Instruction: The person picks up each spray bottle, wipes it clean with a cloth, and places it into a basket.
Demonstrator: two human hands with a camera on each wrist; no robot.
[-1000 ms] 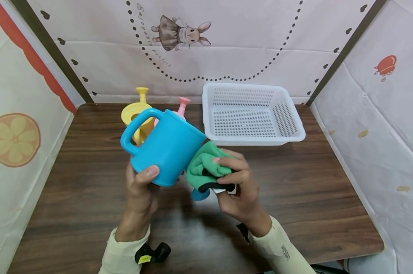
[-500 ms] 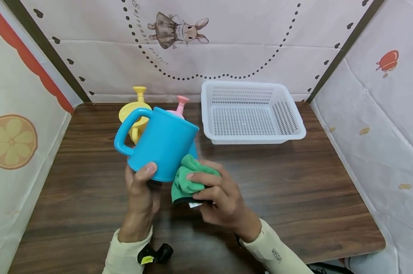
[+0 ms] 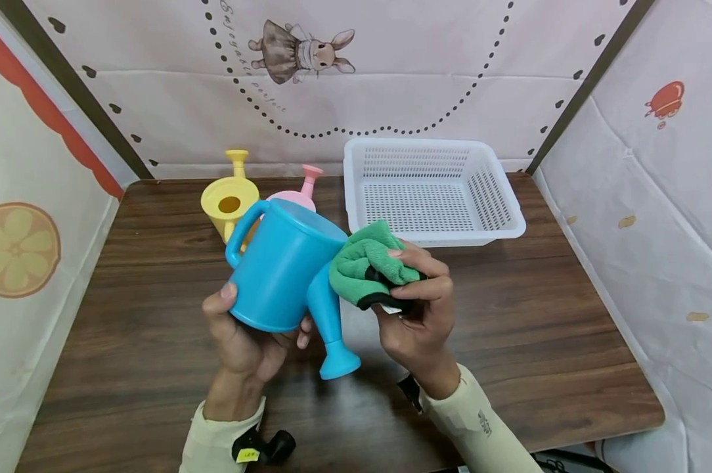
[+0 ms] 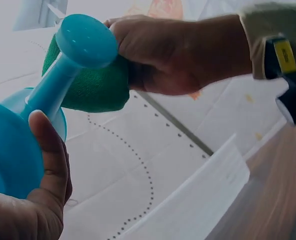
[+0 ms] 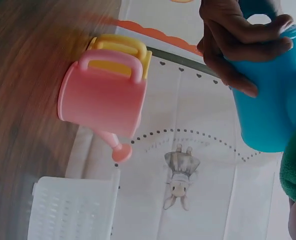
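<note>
My left hand grips a blue watering can from beneath, with the thumb on its side. The can is tilted above the table, its handle toward the far left and its spout pointing down to the near right. Between the fingers and thumb of my right hand is a bunched green cloth with a black edge. It sits right at the can's upper side, by the base of the spout. In the left wrist view the round sprinkler head overlaps the cloth.
A yellow watering can and a pink watering can stand at the back left of the wooden table. A white perforated basket is at the back, right of them. Printed fabric walls enclose the table's back and sides.
The blue can has turned so its spout now faces nearer me. The right hand with the cloth moved down and left, then back up and right beside the can.
</note>
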